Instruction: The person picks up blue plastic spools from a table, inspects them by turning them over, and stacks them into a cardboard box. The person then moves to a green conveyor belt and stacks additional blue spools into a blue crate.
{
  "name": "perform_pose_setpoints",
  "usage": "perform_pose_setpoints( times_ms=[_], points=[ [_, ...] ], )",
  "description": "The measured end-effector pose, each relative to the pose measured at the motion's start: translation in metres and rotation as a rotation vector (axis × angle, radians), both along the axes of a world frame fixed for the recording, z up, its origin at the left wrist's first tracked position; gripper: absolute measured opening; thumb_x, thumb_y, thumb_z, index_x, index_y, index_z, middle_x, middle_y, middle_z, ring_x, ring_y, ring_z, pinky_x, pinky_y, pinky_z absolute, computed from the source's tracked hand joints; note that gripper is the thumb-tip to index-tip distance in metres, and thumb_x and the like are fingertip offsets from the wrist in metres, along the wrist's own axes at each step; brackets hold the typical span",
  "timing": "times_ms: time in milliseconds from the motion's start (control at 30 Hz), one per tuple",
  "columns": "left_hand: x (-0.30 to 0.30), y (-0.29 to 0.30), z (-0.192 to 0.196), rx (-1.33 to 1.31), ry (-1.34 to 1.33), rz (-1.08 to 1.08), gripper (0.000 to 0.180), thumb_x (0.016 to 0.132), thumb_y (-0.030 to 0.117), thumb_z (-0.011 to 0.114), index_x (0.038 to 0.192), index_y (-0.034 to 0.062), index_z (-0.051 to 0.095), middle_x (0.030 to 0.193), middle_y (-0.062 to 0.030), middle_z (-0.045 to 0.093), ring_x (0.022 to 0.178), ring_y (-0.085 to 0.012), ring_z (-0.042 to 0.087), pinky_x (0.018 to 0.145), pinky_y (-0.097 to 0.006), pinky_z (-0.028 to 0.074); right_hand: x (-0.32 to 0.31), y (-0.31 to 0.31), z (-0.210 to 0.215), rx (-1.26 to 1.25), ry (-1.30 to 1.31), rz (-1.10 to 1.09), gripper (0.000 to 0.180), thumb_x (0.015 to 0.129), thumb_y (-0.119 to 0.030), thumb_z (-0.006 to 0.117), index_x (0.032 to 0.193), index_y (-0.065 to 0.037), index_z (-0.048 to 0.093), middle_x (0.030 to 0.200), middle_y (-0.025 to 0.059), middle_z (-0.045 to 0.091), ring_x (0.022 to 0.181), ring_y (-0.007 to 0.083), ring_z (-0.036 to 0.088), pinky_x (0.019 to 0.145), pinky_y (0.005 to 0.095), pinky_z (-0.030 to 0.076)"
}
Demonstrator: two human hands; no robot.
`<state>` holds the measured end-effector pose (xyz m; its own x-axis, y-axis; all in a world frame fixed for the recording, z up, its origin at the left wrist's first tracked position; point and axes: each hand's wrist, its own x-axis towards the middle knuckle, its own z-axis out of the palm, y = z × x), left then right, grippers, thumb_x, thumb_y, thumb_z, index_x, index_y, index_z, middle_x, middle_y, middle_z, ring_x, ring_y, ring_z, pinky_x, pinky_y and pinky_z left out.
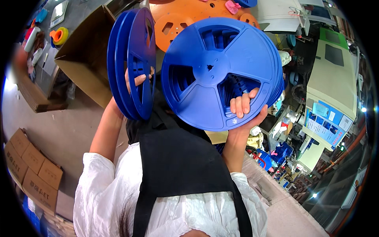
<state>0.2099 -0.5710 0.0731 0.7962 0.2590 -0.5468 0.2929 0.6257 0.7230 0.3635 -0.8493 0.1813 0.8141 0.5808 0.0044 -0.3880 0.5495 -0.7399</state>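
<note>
The right hand point(248, 104) is curled around the lower-right rim of a blue reel stack point(213, 69), fingers showing at a window of the front reel. Just left of that stack, the left hand point(136, 81) is partly closed on a set of blue reels point(141, 94) held edge-on, fingers within an opening. Farther left of the stack is an open cardboard box point(85, 77), its bottom hidden. Behind the stack is an orange perforated disc point(169, 33); far to its lower left, brown cartons point(37, 170), contents unseen.
</note>
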Motion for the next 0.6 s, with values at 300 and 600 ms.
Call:
perform_pose_setpoints(
  times_ms=[300, 600],
  points=[
    [-0.006, -0.001, 0.011, -0.038, 0.098, 0.077, 0.072, 0.078, 0.033, 0.072, 0.138, 0.0104, 0.039, 0.113, -0.0119, 0.058, 0.104, -0.0249, 0.057, 0.089, -0.043, 0.049, 0.002, 0.001, -0.01, 0.028, 0.107, -0.047, 0.045, 0.092, -0.047, 0.049, 0.104, -0.004, 0.047, 0.064, 0.0034, 0.049, 0.051, 0.015, 0.049, 0.055, 0.0319, 0.042],
    [0.044, -0.024, -0.014, -0.069, -0.094, -0.221, 0.097, 0.077, 0.016, 0.075, 0.151, 0.0179, 0.012, 0.136, -0.0195, 0.041, 0.119, -0.0283, 0.048, 0.101, -0.038, 0.038, -0.037, 0.077, -0.05, -0.347, 0.064, -0.052, 0.054, 0.084, -0.042, 0.061, 0.119, -0.003, 0.049, 0.091, 0.0075, 0.06, 0.078, 0.0209, 0.06, 0.074, 0.0362, 0.048]
  ],
)
